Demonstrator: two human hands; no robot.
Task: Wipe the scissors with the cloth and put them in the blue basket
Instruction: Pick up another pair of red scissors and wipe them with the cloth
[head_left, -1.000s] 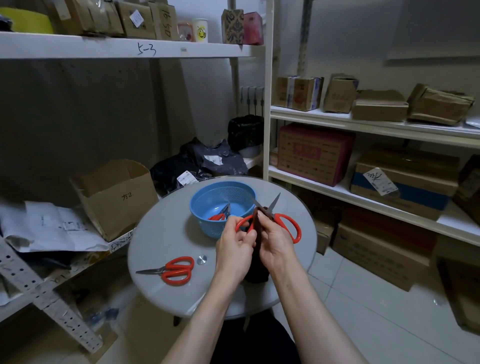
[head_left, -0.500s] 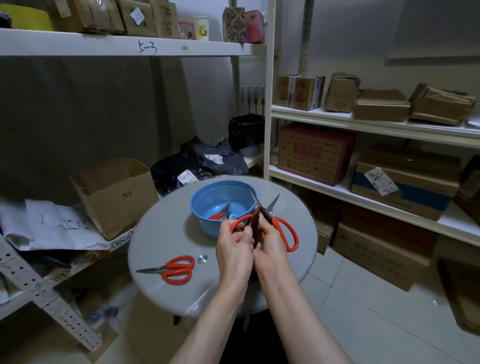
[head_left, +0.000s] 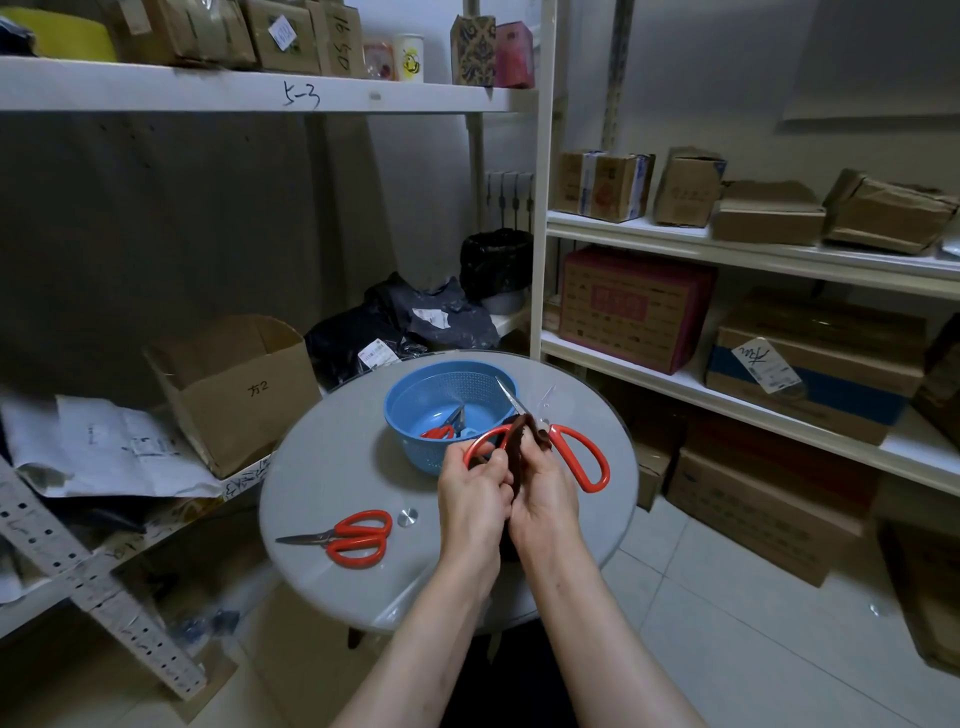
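Red scissors (head_left: 586, 453) gripped left hand (head_left: 474, 493), cloth (head_left: 519, 440) right hand (head_left: 546, 491).

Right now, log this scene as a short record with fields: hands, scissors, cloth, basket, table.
left hand: grips one red handle loop of the held scissors
right hand: pinches the dark cloth against the held scissors near the pivot
held scissors: raised above the table, blades apart
blue basket: stands on the round table, beyond the hands
scissors in basket: one red-handled pair inside
scissors on table: one red-handled pair, closed, left of the hands
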